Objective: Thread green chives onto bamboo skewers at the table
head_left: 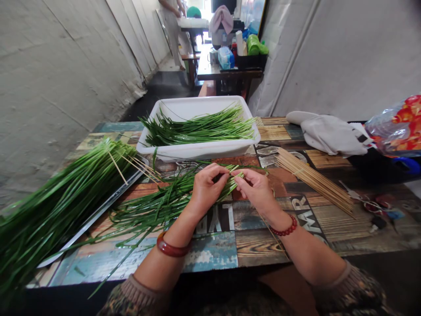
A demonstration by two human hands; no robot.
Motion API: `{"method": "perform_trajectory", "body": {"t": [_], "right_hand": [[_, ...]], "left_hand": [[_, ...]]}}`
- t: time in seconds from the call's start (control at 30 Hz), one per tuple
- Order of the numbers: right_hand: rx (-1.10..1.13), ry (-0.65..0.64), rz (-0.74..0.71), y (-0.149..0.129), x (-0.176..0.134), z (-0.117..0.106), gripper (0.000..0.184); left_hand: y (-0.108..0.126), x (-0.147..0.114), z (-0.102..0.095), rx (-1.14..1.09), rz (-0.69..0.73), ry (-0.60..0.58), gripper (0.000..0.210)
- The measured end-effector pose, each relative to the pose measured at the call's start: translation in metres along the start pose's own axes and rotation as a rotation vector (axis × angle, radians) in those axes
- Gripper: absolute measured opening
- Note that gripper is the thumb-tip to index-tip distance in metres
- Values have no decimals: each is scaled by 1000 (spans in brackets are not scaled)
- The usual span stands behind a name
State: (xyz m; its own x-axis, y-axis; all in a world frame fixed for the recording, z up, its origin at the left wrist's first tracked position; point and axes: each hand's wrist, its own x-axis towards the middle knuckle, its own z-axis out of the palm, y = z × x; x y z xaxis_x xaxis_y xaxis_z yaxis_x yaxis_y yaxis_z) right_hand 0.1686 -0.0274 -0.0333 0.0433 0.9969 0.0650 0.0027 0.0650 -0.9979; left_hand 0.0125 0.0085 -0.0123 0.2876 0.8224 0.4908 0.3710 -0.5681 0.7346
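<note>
- Your left hand (208,186) and right hand (258,188) meet almost tip to tip; on each, thumb and index are closed in a pinch at the pale ends of the green stalks (154,206). Whether a stick is pinched there too, you cannot tell.
- Those stalks lie on the table (210,252) beneath your hands. From your fingers their leaves run left and slightly near; their long axis slants from near left to far right, pale ends at the right. Your right hand is nearer the tips, your left nearer the leaves.
- One or more thin sticks (274,237) pass beneath your right wrist.
- Far of your hands sits one white tub (197,151) holding one heap of stalks (200,127), lying roughly left to right.
- To the right lies one bundle of sticks (315,182), too tightly packed to count.
- To the left is one large pile of stalks (66,184), with several loose sticks at its far right end.
- At far right: one pale cap (332,131).
</note>
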Motion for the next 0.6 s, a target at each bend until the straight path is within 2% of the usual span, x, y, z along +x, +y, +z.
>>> {"method": "perform_trajectory", "body": {"t": [0.1, 0.27, 0.6], "right_hand": [[26, -3, -4, 2, 1, 1, 22], [44, -11, -58, 1, 0, 1, 36], [10, -12, -98, 6, 0, 1, 25]], "left_hand": [[0, 0, -1, 1, 10, -29, 13], [0, 1, -2, 4, 7, -46, 14], [-3, -1, 0, 29, 41, -38, 14]]}}
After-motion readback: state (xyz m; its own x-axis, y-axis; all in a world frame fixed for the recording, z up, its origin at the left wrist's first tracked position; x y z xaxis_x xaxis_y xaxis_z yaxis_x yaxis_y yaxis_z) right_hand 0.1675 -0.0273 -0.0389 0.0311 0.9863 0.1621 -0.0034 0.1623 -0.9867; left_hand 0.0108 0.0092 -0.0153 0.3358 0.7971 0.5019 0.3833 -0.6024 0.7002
